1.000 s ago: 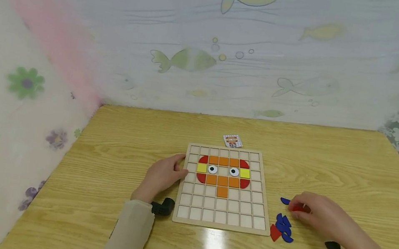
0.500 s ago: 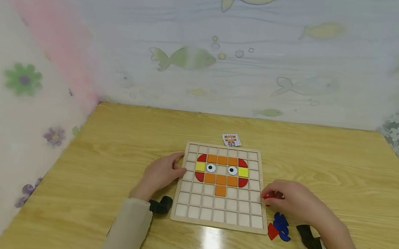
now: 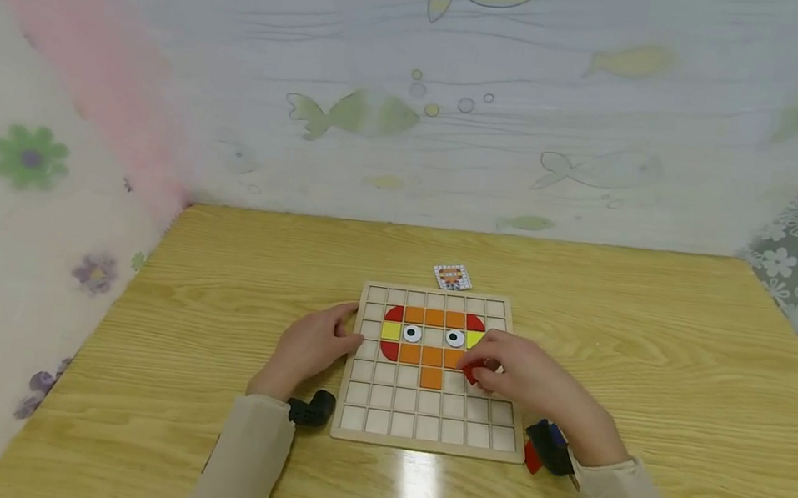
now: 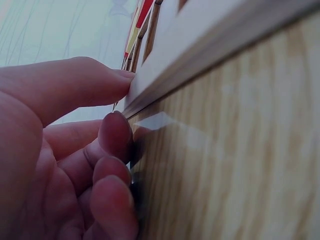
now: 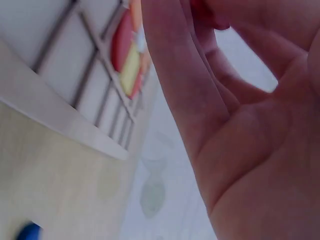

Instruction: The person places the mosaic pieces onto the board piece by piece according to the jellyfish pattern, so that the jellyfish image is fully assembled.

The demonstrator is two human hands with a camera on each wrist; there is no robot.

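A wooden grid board (image 3: pixel 356 424) lies on the table, with a face of red, orange and yellow tiles and two eye tiles in its upper rows. My right hand (image 3: pixel 504 372) hovers over the board's right middle and pinches a small red piece (image 3: pixel 471 372) just right of the lowest orange tile (image 3: pixel 431 378). My left hand (image 3: pixel 314 347) rests on the table with its fingertips against the board's left edge (image 4: pixel 165 85). In the right wrist view the red piece barely shows above my fingers (image 5: pixel 170 75).
Loose red and blue pieces (image 3: pixel 533 456) lie by the board's front right corner, partly hidden by my right wrist. A small pattern card (image 3: pixel 452 276) sits beyond the board. The table (image 3: pixel 660 334) is walled in by patterned curtains.
My right hand has carried the red piece left from the loose pile onto the board. The left hand has kept its place at the board's edge.
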